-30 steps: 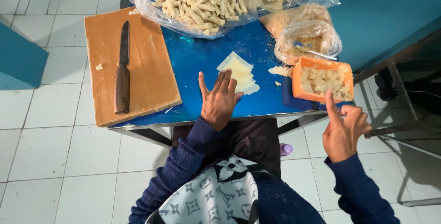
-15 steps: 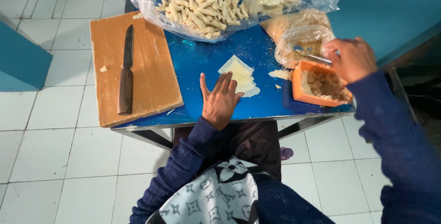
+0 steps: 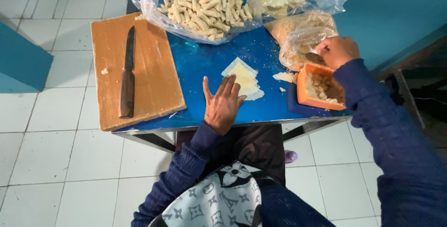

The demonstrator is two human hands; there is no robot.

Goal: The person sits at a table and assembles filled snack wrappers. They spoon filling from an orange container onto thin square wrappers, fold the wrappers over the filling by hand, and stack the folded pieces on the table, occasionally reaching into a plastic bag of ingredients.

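Right hand has lifted from the orange tub toward the far-right bag, fingers clamped on a spoon. Left hand lies flat, fingers spread, touching the wrappers mid-tabletop; tub sits just below the right hand.

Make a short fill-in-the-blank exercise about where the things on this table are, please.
1. The knife lies on the wooden ____.
2. The left hand rests flat on the ____ table.
3. The right hand holds a utensil above the ____ container.

Missing words: cutting board; blue; orange
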